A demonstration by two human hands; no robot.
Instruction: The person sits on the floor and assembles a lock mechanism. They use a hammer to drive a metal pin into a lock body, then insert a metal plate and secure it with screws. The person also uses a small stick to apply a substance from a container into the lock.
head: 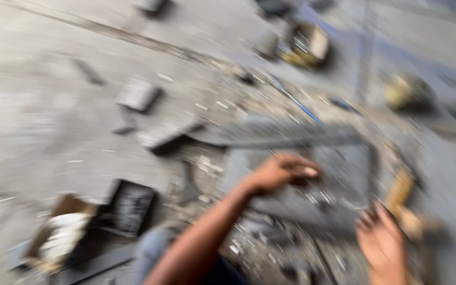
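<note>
The whole head view is smeared by motion blur. My left hand [281, 171] reaches forward with fingers curled and rests on a grey metal frame [286, 134] that lies flat on the floor. Whether it grips anything is too blurred to tell. My right hand [381, 240] hovers at the frame's near right corner with its fingers spread, close to a yellowish wooden handle [401, 191]. Small pale metal scraps [317, 198] are scattered around the frame.
On the concrete floor lie flat grey metal pieces [138, 94], a dark square plate [130, 207] and an open cardboard box [62, 232] at lower left. Two yellowish blurred objects [307, 45] [407, 92] sit farther off. A blue rod [302, 108] lies beyond the frame.
</note>
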